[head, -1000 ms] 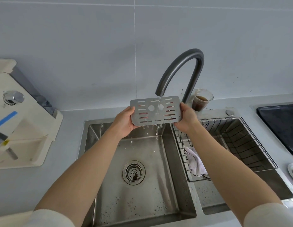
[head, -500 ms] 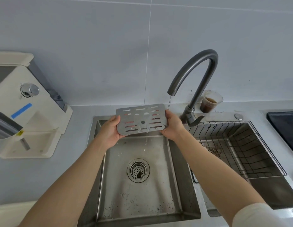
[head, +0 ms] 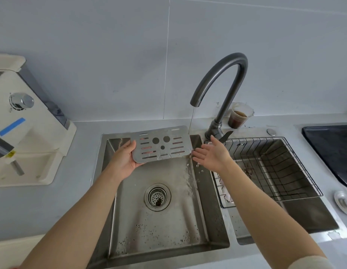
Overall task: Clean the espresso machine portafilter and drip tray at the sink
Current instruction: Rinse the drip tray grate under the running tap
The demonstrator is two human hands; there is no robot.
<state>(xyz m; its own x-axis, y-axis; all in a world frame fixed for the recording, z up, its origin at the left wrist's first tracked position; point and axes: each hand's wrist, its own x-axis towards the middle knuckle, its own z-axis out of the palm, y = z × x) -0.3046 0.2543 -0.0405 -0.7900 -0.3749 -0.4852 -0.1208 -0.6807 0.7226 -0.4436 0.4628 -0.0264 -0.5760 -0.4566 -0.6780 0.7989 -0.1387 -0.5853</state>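
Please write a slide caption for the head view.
Left hand holds drip grate over sink; right hand open.

Your drip tray grate [head: 161,146] is a flat grey metal plate with rounded corners, cut with rows of slots and three round holes. It is wet, with water running off its right edge. You hold it by its left end, tilted with the far edge raised, above the back of the left sink basin [head: 168,220], whose floor is speckled with dark grounds.

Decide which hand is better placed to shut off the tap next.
The right hand: it is open, empty and just below the tap lever, while the left hand holds the grate.
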